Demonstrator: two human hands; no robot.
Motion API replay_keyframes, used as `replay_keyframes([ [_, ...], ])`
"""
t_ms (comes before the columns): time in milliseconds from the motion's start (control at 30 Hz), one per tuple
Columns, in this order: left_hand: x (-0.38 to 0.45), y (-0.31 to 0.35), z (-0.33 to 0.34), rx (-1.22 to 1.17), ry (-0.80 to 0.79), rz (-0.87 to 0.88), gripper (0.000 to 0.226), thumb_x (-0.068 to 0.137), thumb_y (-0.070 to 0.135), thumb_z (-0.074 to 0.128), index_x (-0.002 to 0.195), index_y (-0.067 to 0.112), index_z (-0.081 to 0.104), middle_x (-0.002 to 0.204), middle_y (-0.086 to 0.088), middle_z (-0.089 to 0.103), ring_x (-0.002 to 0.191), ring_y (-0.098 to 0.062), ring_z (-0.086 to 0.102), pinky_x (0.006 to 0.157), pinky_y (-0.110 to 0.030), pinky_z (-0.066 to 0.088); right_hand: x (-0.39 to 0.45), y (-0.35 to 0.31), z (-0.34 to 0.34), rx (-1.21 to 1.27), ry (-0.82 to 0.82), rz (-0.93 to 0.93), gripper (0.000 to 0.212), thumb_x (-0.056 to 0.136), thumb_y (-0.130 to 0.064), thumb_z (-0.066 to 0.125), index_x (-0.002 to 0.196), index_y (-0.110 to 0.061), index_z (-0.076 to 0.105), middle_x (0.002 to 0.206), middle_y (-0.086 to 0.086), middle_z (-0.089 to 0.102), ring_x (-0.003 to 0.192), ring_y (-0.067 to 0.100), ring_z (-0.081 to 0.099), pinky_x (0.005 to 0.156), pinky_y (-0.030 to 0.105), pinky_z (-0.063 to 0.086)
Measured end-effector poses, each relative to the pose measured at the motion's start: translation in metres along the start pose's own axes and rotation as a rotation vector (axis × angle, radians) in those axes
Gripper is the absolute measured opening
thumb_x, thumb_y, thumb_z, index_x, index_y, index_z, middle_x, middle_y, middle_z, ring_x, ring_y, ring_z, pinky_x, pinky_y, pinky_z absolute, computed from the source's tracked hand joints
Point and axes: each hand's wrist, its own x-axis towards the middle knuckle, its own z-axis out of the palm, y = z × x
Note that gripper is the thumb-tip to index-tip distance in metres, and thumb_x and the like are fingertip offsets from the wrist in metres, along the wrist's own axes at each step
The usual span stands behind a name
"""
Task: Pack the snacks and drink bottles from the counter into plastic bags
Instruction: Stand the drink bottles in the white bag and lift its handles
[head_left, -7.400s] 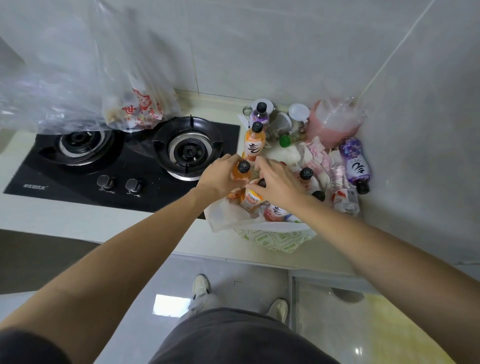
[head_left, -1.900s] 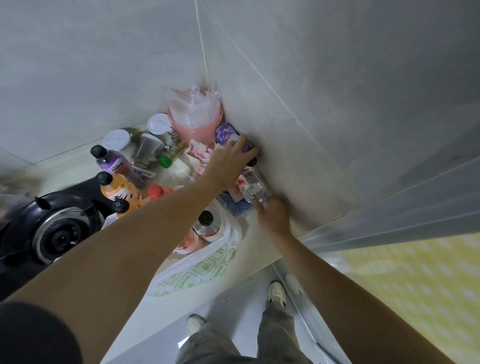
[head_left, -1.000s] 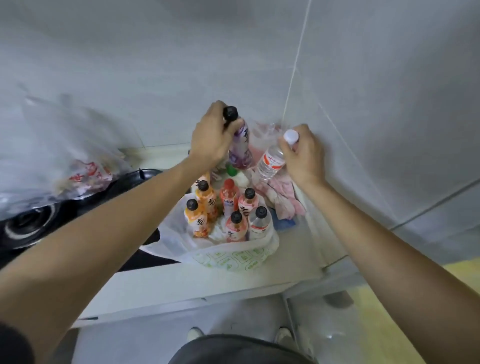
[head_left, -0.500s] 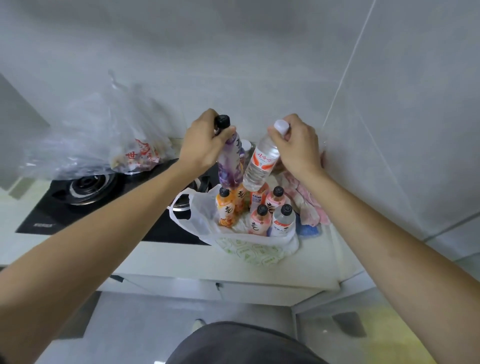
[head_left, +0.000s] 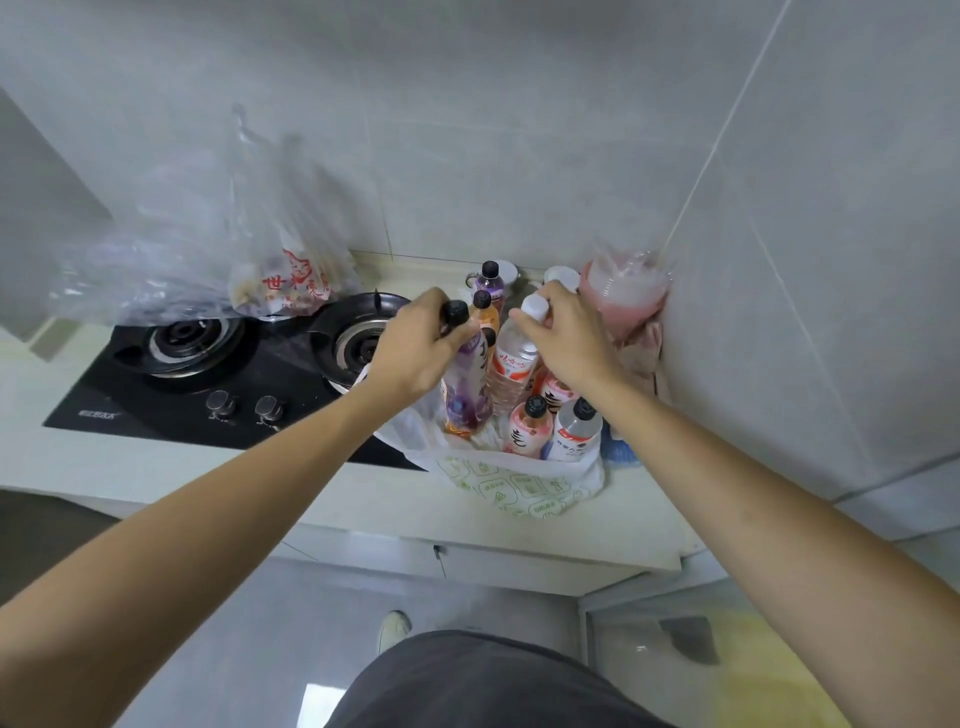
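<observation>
The counter (head_left: 291, 483) is being occupied on its left part by a black two-burner hob (head_left: 208, 384), and a clear plastic bag (head_left: 208, 234) holding a red-printed snack packet is being kept at the back edge behind the burners; whether that bag is finished cannot be told. Near the counter's right back corner a pink-tinted bag (head_left: 623, 296) is being left against the wall, its contents unclear. Toward the front edge on the right, a white plastic bag (head_left: 519, 488) with green print is being filled: a pink-labelled bottle (head_left: 527, 431) and a clear black-capped bottle (head_left: 574, 434) are standing upright in it, and more caps are partly hidden behind them.

Two more bottles are being lowered into this bag. A purple drink bottle (head_left: 467, 395) is being held by its neck, the left hand (head_left: 421, 348) closed around it just below the black cap, its base already down among the packed ones. A clear water bottle (head_left: 511, 369) with a red label is being gripped at its white cap by the right hand (head_left: 566, 338), fingers curled shut over the top.

Judged from this, the bottle packing is being brought well past halfway. Behind the bag, a small purple bottle (head_left: 490, 283) and an orange bottle (head_left: 483, 312) are waiting outside it, so some work is being left. White cups near the back edge are probably not being packed.
</observation>
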Motion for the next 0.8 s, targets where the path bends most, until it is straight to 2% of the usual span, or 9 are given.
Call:
replay_keyframes([
  [100,-0.009,-0.010,0.015,0.007,-0.052,0.003,0.032,0.094,0.045,0.068,0.097,0.017,0.054,0.088,0.000,0.063,0.076,-0.019,0.058,0.061,-0.032,0.038,-0.002,0.005,0.013,-0.038,-0.046,0.003,0.032,0.094,-0.049,0.069,0.094,-0.019,0.057,0.085,-0.002,0.063,0.077,0.020,0.061,0.067,0.044,0.054],
  [200,-0.018,-0.018,0.031,0.042,-0.119,0.030,0.033,0.095,0.043,0.068,0.100,0.014,0.053,0.095,-0.002,0.061,0.082,-0.023,0.059,0.066,-0.039,0.045,-0.005,0.010,0.023,-0.082,-0.112,0.027,0.032,0.093,-0.048,0.070,0.096,-0.019,0.058,0.084,-0.001,0.066,0.076,0.022,0.064,0.067,0.048,0.055],
  [300,-0.026,-0.028,0.046,0.074,-0.171,0.029,0.033,0.096,0.041,0.066,0.104,0.012,0.052,0.104,-0.006,0.061,0.087,-0.027,0.059,0.073,-0.047,0.051,-0.009,0.016,0.030,-0.164,-0.185,0.031,0.032,0.094,-0.048,0.070,0.101,-0.019,0.058,0.091,0.000,0.068,0.082,0.023,0.064,0.071,0.045,0.054],
  [433,-0.032,-0.034,0.063,0.053,-0.203,0.029,0.028,0.097,0.033,0.066,0.108,0.011,0.052,0.109,-0.008,0.059,0.089,-0.027,0.060,0.073,-0.038,0.046,-0.014,0.024,0.040,-0.243,-0.236,0.043,0.031,0.094,-0.049,0.069,0.106,-0.022,0.058,0.095,-0.002,0.064,0.086,0.023,0.063,0.066,0.039,0.048],
  [533,-0.034,-0.037,0.074,0.065,-0.237,0.034,0.026,0.097,0.030,0.067,0.109,0.013,0.051,0.108,-0.006,0.059,0.090,-0.029,0.060,0.071,-0.040,0.046,-0.014,0.029,0.044,-0.263,-0.253,0.069,0.031,0.095,-0.048,0.069,0.108,-0.022,0.058,0.099,-0.001,0.065,0.090,0.023,0.063,0.065,0.035,0.039],
  [633,-0.034,-0.042,0.084,0.125,-0.274,0.035,0.032,0.096,0.030,0.068,0.119,0.015,0.052,0.114,-0.006,0.061,0.095,-0.031,0.062,0.074,-0.043,0.049,-0.014,0.032,0.044,-0.316,-0.267,0.054,0.032,0.096,-0.047,0.068,0.111,-0.020,0.059,0.103,0.001,0.068,0.095,0.025,0.063,0.067,0.033,0.036],
  [700,-0.034,-0.046,0.088,0.155,-0.298,0.016,0.036,0.095,0.027,0.068,0.126,0.017,0.051,0.118,-0.006,0.060,0.099,-0.033,0.062,0.075,-0.044,0.050,-0.014,0.034,0.046,-0.359,-0.281,0.037,0.035,0.096,-0.047,0.068,0.115,-0.019,0.060,0.105,0.002,0.069,0.098,0.025,0.065,0.068,0.034,0.038],
  [800,-0.034,-0.050,0.092,0.147,-0.309,0.003,0.039,0.095,0.023,0.068,0.129,0.018,0.051,0.124,-0.006,0.058,0.102,-0.036,0.062,0.076,-0.044,0.050,-0.014,0.037,0.052,-0.341,-0.299,0.029,0.035,0.094,-0.047,0.070,0.113,-0.019,0.060,0.103,0.005,0.068,0.097,0.027,0.066,0.073,0.040,0.051],
])
